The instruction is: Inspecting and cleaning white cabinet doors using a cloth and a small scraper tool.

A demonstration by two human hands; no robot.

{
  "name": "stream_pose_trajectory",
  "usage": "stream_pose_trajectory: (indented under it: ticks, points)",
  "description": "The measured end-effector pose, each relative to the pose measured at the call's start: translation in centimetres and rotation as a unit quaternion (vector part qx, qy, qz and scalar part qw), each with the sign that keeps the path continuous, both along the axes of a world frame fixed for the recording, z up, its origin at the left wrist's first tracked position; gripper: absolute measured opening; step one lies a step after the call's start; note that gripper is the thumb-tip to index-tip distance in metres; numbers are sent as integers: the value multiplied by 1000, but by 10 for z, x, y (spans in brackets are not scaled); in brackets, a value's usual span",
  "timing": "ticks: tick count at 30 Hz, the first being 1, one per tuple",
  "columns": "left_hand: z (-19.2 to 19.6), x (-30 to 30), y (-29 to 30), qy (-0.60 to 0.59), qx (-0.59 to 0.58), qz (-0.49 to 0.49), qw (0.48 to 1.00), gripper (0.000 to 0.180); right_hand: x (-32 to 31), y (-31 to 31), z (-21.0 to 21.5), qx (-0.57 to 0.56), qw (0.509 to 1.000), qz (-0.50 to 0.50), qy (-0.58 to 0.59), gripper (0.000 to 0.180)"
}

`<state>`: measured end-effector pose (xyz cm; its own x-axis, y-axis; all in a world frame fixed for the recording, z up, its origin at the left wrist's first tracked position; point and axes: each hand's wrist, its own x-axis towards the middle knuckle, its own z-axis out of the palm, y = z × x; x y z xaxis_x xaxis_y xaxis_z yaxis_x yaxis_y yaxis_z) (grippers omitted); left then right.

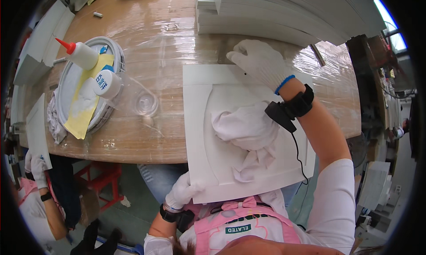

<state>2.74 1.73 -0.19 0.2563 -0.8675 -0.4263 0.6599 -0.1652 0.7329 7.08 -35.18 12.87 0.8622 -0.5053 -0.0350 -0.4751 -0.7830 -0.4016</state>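
A flat white board (199, 135) with a raised border lies in front of me, its near end jutting past the table edge over my lap. My left hand (183, 192), in a white knit glove, grips its near left corner. A crumpled white cloth (244, 124) rests on the middle of the board. Above the far edge is my right hand (262, 62), also gloved, with its fingers curled together toward the left. Whatever those fingers hold, if anything, is hidden. Both wrists wear black straps, and a thin cable hangs from the right one.
At left, a white bucket lid (120, 55) carries a yellow sheet (84, 117) and a red-tipped glue bottle (84, 55). Beside it lies a clear bottle with a white cap (144, 102). Stacked white panels (266, 20) stand at the back. A co-worker's gloved hand (39, 166) holds a panel at far left.
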Motion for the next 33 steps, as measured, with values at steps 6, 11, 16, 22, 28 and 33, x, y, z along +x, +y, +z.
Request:
stream_pose_trajectory:
  ticks: [6,11,16,22,28,33]
  points:
    - [-6,0,18,6,34,-58,998,53,53,8,-19,-24,984,-78,156,37]
    - [0,-3,26,-11,-21,-41,999,39,61,-7,-40,-27,985,-74,154,31]
    - [-3,-3,26,-10,-17,-46,999,38,62,-14,-48,-96,975,8,202,29]
    - [-9,-4,27,-5,5,-50,999,42,37,10,-31,-58,992,16,108,29]
    - [-8,-4,27,0,18,-45,999,51,-26,32,-14,-46,991,117,-36,23]
    - [-15,-7,26,8,31,-24,999,55,-78,41,-24,20,984,176,18,22]
